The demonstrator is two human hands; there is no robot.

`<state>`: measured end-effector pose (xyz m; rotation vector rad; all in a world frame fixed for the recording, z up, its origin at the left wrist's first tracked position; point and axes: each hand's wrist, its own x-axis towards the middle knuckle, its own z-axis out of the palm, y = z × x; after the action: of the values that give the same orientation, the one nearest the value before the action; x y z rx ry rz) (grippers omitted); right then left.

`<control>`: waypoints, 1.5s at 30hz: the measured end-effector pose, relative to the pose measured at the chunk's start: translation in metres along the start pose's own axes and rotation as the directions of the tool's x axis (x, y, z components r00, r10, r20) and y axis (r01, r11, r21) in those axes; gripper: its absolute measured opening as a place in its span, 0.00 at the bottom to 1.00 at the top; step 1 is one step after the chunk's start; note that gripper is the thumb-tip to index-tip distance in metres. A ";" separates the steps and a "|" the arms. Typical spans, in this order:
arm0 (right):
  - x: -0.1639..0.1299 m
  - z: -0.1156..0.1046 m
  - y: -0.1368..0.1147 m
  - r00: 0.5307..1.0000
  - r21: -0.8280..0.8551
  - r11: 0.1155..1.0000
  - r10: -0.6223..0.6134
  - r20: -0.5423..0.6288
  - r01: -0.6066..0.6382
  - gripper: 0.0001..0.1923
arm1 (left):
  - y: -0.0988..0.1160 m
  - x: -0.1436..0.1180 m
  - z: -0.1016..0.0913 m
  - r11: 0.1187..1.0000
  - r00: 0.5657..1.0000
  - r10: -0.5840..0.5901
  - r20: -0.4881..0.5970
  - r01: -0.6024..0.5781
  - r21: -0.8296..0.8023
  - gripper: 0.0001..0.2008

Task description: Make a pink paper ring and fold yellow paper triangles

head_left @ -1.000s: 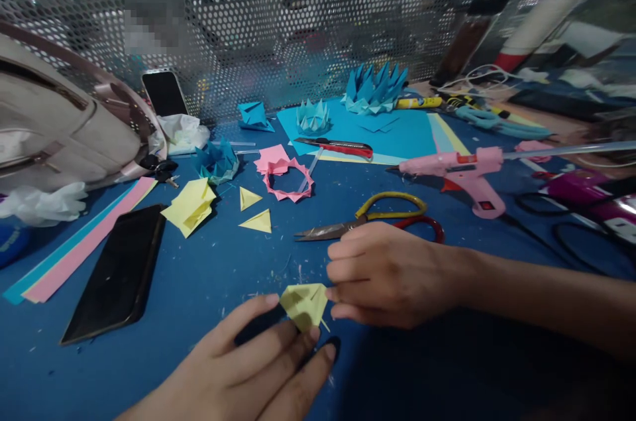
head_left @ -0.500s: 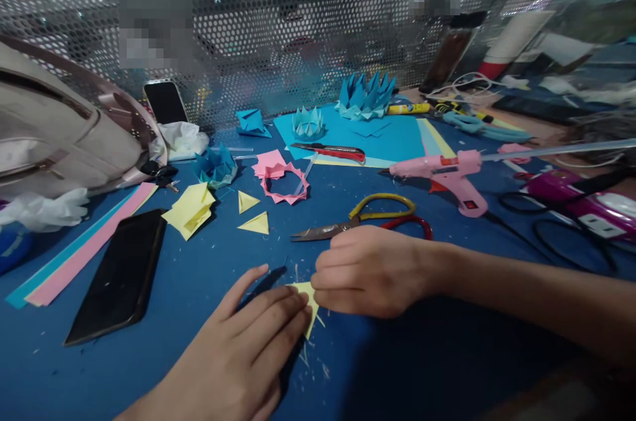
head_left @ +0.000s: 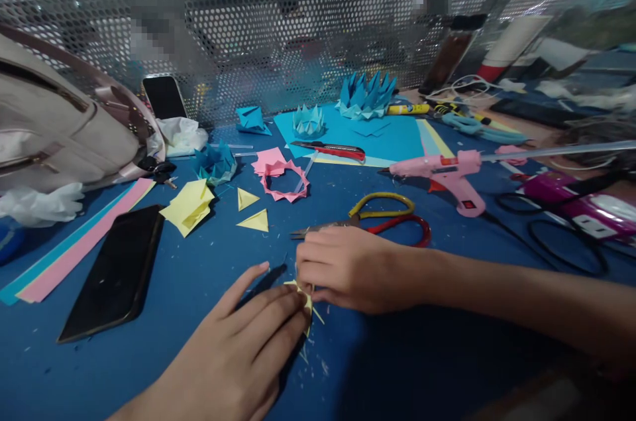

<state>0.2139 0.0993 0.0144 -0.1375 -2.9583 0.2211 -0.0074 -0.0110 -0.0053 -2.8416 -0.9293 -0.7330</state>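
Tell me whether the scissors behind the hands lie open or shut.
Shut: the scissors lie flat with blades together in one point, yellow and red handles close.
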 end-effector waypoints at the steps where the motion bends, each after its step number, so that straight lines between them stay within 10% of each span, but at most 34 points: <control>1: 0.000 0.000 -0.001 1.000 0.038 0.999 0.029 0.005 -0.029 0.08 | 0.000 0.000 0.000 1.000 1.000 0.005 -0.011 -0.005 -0.007 0.17; 23: -0.001 0.008 -0.011 0.982 0.184 0.971 0.169 -0.082 -0.152 0.04 | 0.000 -0.004 0.002 1.000 1.000 -0.005 0.001 0.005 -0.018 0.18; 31: -0.011 -0.002 -0.005 0.988 0.046 0.999 -0.019 -0.154 0.026 0.18 | -0.001 -0.006 0.002 0.999 1.000 0.002 0.005 -0.002 -0.032 0.18; 45: -0.012 -0.004 -0.003 0.990 -0.063 0.997 0.033 -0.136 -0.042 0.17 | -0.003 -0.007 0.000 1.000 1.000 0.019 0.001 -0.019 -0.012 0.20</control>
<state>0.2257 0.0953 0.0166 -0.2077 -2.8312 0.1147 -0.0145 -0.0129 -0.0086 -2.8570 -0.9002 -0.7379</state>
